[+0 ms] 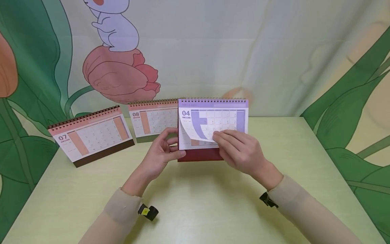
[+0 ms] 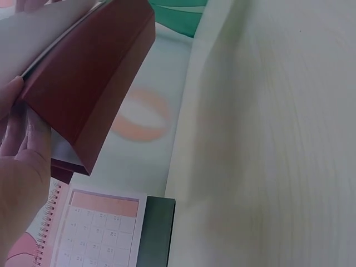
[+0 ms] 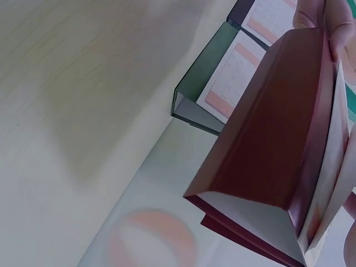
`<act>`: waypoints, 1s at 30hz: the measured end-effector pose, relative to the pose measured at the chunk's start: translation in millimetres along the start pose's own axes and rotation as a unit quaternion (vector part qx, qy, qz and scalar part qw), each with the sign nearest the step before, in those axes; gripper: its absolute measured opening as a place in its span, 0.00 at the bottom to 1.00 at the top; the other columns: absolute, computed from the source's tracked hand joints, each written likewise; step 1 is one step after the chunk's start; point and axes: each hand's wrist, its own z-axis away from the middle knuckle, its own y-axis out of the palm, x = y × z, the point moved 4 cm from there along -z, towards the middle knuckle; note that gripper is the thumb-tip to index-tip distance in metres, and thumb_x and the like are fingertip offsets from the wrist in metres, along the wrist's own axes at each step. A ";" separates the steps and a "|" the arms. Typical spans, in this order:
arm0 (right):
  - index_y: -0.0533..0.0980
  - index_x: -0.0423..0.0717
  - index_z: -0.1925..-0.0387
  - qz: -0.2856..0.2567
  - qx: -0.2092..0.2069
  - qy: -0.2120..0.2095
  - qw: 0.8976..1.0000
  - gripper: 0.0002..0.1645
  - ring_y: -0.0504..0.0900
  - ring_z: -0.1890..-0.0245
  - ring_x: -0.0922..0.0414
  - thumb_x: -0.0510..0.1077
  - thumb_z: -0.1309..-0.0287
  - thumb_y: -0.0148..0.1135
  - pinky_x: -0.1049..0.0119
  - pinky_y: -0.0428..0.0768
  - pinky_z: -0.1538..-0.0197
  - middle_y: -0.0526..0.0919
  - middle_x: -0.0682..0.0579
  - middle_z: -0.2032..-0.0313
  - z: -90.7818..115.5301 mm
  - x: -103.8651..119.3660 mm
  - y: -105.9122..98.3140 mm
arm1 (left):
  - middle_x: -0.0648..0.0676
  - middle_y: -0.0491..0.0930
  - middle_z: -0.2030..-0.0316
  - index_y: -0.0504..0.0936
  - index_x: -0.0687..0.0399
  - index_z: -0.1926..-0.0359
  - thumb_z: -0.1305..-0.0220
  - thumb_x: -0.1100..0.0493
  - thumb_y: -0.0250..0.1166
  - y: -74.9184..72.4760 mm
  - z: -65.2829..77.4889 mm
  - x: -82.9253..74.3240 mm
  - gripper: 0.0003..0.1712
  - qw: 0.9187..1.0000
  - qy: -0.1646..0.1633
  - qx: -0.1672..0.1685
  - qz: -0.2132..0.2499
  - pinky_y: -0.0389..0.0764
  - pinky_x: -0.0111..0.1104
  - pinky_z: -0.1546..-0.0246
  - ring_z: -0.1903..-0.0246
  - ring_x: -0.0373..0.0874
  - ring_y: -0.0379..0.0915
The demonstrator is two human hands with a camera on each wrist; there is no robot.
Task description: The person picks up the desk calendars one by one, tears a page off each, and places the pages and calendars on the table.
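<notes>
A spiral-bound desk calendar (image 1: 198, 155) with a maroon stand is held up above the table, its front turned to me. My left hand (image 1: 158, 152) grips its left edge, thumb on the front and fingers behind. The purple April page (image 1: 201, 127), marked 04, is bent up at its lower left, and an orange-striped page shows beneath. Fingers of my right hand (image 1: 242, 150) pinch that page near its lower edge. In the left wrist view the hollow maroon stand (image 2: 89, 72) is seen from below; the right wrist view shows the stand (image 3: 267, 122) and separated pages.
A pink calendar marked 08 (image 1: 158, 118) with a green stand is partly hidden behind the held one. Farther left, another marked 07 (image 1: 97, 135) stands angled on a dark brown base. A printed curtain (image 1: 195, 61) hangs behind the pale table (image 1: 195, 210).
</notes>
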 end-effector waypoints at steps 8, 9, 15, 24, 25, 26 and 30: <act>0.84 0.35 0.51 -0.006 -0.013 -0.005 1.000 0.15 0.88 0.60 0.47 0.34 0.37 0.61 0.54 0.86 0.59 0.88 0.43 0.54 -0.1 1.7 -2.9 | 0.65 0.80 0.42 0.64 0.61 0.33 0.37 0.81 0.62 4.1 -0.3 -2.5 0.34 1.000 0.000 0.011 0.000 0.84 0.41 0.51 0.50 0.56 0.83; 0.84 0.34 0.50 -0.007 -0.022 -0.006 1.000 0.15 0.88 0.61 0.47 0.33 0.36 0.61 0.54 0.86 0.59 0.88 0.42 0.54 -1.0 2.0 -4.1 | 0.65 0.80 0.42 0.65 0.61 0.33 0.37 0.81 0.63 4.5 -0.1 -2.3 0.34 1.000 -0.002 0.013 -0.003 0.84 0.41 0.51 0.50 0.56 0.83; 0.84 0.34 0.50 0.009 -0.077 -0.010 0.997 0.15 0.89 0.65 0.46 0.30 0.38 0.63 0.53 0.87 0.65 0.88 0.40 0.55 -9.1 0.8 -10.4 | 0.66 0.79 0.42 0.65 0.61 0.33 0.37 0.80 0.64 6.9 0.6 1.9 0.34 1.000 -0.011 0.023 -0.009 0.85 0.42 0.52 0.50 0.58 0.83; 0.87 0.36 0.54 0.046 -0.101 -0.047 0.993 0.12 0.87 0.70 0.47 0.29 0.39 0.66 0.55 0.86 0.69 0.89 0.41 0.60 -12.8 3.2 -10.0 | 0.67 0.79 0.42 0.66 0.62 0.34 0.37 0.80 0.64 12.6 -0.5 0.4 0.33 0.999 -0.014 0.029 -0.002 0.84 0.44 0.51 0.48 0.67 0.80; 0.87 0.36 0.55 0.048 -0.104 -0.048 0.992 0.12 0.86 0.71 0.47 0.30 0.40 0.67 0.55 0.86 0.70 0.89 0.41 0.61 -12.8 3.3 -9.7 | 0.67 0.79 0.42 0.66 0.62 0.34 0.37 0.80 0.64 13.6 -0.5 0.3 0.33 0.999 -0.015 0.031 -0.001 0.84 0.45 0.51 0.48 0.67 0.80; 0.87 0.36 0.55 0.049 -0.108 -0.046 0.992 0.12 0.86 0.71 0.47 0.30 0.40 0.67 0.55 0.86 0.70 0.89 0.41 0.62 -12.8 3.1 -9.4 | 0.67 0.79 0.42 0.66 0.62 0.34 0.37 0.80 0.64 14.6 -0.7 0.2 0.33 0.999 -0.015 0.033 0.001 0.84 0.45 0.51 0.48 0.67 0.80; 0.87 0.37 0.57 0.049 -0.111 -0.045 0.992 0.11 0.85 0.73 0.48 0.30 0.42 0.67 0.55 0.85 0.71 0.88 0.42 0.65 -13.2 2.2 -8.7 | 0.68 0.79 0.43 0.66 0.62 0.35 0.37 0.81 0.63 17.0 -0.5 0.0 0.33 0.999 -0.015 0.035 0.011 0.83 0.48 0.51 0.46 0.76 0.74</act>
